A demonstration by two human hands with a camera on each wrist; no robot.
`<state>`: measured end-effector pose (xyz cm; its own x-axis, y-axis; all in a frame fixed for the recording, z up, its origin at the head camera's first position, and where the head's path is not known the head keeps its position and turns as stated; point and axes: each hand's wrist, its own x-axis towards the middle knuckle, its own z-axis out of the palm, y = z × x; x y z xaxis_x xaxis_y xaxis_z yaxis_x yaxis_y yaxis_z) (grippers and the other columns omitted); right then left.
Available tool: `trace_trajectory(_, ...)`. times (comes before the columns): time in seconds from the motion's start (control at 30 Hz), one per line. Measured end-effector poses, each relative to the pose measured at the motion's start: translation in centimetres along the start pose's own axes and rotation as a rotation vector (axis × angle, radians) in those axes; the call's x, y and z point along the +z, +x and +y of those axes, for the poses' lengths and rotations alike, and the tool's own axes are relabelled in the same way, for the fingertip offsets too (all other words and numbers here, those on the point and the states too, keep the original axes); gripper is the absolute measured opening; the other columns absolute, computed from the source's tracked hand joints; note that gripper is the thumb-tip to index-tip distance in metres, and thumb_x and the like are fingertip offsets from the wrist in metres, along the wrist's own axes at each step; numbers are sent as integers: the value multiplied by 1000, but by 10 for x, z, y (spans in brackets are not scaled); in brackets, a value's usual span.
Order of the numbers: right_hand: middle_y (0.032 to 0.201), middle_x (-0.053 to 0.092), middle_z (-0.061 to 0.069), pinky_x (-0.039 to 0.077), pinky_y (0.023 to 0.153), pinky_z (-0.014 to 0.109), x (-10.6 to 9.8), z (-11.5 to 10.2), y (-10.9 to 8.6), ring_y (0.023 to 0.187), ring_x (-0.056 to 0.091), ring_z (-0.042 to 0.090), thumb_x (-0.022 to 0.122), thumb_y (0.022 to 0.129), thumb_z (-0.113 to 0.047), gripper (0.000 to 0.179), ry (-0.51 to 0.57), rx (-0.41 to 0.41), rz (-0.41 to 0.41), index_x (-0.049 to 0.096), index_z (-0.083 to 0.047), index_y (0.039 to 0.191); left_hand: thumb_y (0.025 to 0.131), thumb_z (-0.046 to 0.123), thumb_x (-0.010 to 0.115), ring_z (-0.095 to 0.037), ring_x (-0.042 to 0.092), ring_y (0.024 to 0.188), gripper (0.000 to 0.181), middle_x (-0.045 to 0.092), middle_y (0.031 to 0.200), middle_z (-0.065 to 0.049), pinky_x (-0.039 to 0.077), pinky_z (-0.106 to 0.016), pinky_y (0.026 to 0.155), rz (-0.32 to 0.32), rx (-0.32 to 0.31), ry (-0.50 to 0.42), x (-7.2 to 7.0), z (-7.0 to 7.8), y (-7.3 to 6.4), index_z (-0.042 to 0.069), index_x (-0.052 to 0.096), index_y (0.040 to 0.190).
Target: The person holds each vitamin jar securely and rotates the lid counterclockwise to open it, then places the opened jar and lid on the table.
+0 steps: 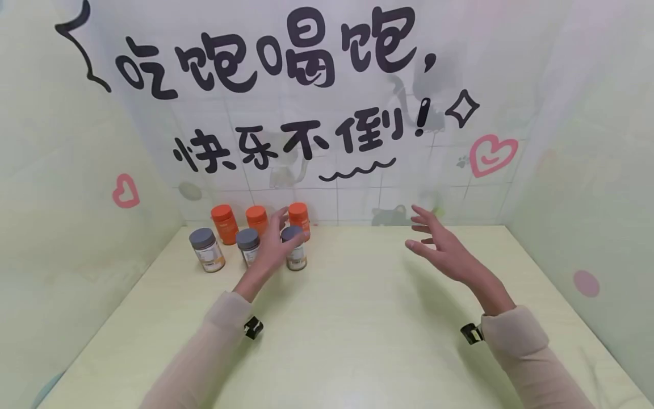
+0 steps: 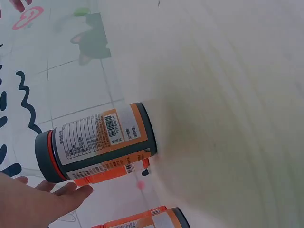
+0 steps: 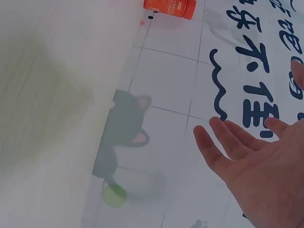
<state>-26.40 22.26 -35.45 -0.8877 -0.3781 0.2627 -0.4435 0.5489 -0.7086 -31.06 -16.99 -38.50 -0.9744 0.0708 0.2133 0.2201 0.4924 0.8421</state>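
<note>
My left hand (image 1: 276,244) is held over the front-right grey-lidded jar (image 1: 296,261), its thumb passing over the lid in the head view. The fingers point toward the back wall, extended and apart from the thumb. In the left wrist view, this jar (image 2: 102,137) stands on the table with a white, orange and dark label, and the left hand's fingers (image 2: 71,197) are right by its lid. My right hand (image 1: 449,253) hovers over the right side of the table, fingers spread and holding nothing.
Two more grey-lidded jars (image 1: 206,253) stand in the front row, the middle one partly behind my left hand. Behind them are three orange jars (image 1: 225,224) near the wall. Panels with printed lettering enclose the pale table (image 1: 357,329) at the back and sides.
</note>
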Motion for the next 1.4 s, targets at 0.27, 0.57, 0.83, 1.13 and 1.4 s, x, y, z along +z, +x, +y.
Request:
trace_trajectory(0.27,160,41,18,45,110,62,15,0,-6,141,52,42,63,102,-30,78,-5,-33,-16,17,-26,165,89,38,77,-39,38,150,96,32,167,-14,39,-64,115,59,7,82,10,-12,-4,22,19,164)
trace_trajectory(0.57,158,43,18,47,108,60,20,4,-8,138,55,41,65,102,-29,79,4,-26,-20,17,-23,164,89,32,79,-41,41,145,104,35,163,-20,36,-65,117,6,-70,35,10,-17,8,23,9,165)
trace_trajectory(0.83,157,44,19,48,108,59,19,9,-8,138,55,41,66,101,-30,80,15,-14,-33,17,-21,164,90,22,80,-43,35,151,103,30,164,-24,33,-61,121,-111,-152,-64,5,-26,14,15,10,165)
trace_trajectory(1.13,157,45,19,48,108,59,21,12,-10,138,54,41,66,100,-33,78,-5,22,-65,23,-16,163,96,25,72,-41,36,152,83,39,161,-21,30,-59,123,-229,-220,-14,3,-37,10,4,23,159)
trace_trajectory(1.4,155,48,18,49,107,58,29,16,-10,137,55,41,65,101,-33,71,11,5,-98,29,-15,160,98,27,69,-41,35,152,82,39,163,-20,29,-61,123,-278,-207,-2,7,-32,6,7,21,162)
